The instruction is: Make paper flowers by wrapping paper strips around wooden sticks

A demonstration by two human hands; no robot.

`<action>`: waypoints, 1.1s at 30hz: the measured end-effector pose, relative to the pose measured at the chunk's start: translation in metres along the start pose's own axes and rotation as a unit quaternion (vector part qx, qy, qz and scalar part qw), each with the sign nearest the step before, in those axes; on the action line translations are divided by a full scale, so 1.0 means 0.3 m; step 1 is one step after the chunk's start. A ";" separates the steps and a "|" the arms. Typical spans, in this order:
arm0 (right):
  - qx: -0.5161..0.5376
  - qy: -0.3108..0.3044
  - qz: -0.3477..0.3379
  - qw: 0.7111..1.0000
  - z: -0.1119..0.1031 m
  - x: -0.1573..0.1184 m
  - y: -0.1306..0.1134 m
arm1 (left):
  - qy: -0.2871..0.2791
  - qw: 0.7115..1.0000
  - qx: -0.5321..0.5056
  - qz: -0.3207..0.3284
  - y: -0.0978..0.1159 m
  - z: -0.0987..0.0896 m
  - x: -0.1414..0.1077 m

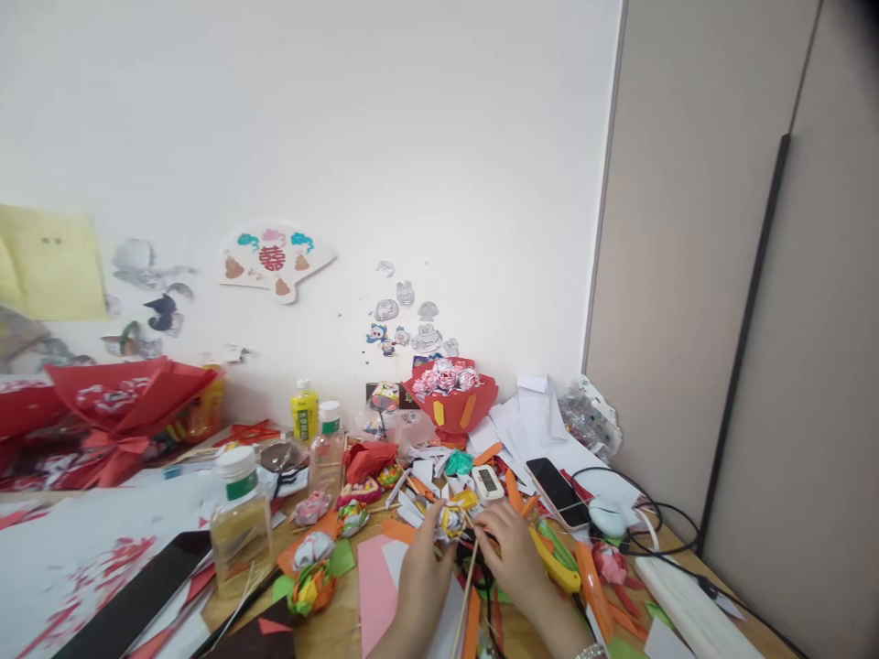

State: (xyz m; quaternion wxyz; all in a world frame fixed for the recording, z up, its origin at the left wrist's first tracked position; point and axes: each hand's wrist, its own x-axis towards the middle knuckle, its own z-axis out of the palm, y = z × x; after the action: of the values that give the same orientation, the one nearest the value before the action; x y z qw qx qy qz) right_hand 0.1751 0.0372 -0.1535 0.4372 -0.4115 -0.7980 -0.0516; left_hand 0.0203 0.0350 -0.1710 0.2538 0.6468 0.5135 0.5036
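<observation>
Near the middle of the table, my left hand (427,560) is closed on the left side of a small white and yellow paper flower (452,520). My right hand (508,545) is pinched at the flower's right side, where a thin wooden stick (466,595) runs down from the fingers toward the front edge. Just behind the hands sit a scrap of yellow paper (467,499) and a small white timer (487,482). Pink and white sheets (376,586) lie under my left forearm.
Paper flowers (312,586) and clear bottles (240,522) stand to the left. A red bouquet (457,412) is at the back. To the right are a phone (558,492), a yellow-handled tool (555,560), cables and a white power strip (693,609).
</observation>
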 end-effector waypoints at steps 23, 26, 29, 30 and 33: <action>-0.060 -0.005 -0.045 0.997 0.033 -0.039 -0.024 | -0.008 0.997 -0.063 -0.037 0.018 0.025 -0.006; -0.058 0.001 -0.044 0.997 0.026 -0.035 -0.034 | -0.010 0.996 -0.085 -0.029 0.019 0.022 -0.007; -0.061 0.000 -0.028 0.998 0.019 -0.032 -0.050 | -0.011 0.995 -0.095 -0.027 0.018 0.021 -0.010; -0.061 -0.001 -0.025 0.998 0.017 -0.031 -0.056 | -0.011 0.995 -0.096 -0.028 0.016 0.021 -0.011; -0.059 -0.005 -0.018 0.998 0.014 -0.030 -0.067 | -0.011 0.995 -0.095 -0.026 0.012 0.022 -0.011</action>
State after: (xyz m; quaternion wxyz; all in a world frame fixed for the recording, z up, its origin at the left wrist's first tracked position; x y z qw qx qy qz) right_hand 0.1608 0.0204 -0.1572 0.4072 -0.4221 -0.8032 -0.1044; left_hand 0.0279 0.0318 -0.1716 0.3324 0.6117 0.4774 0.5362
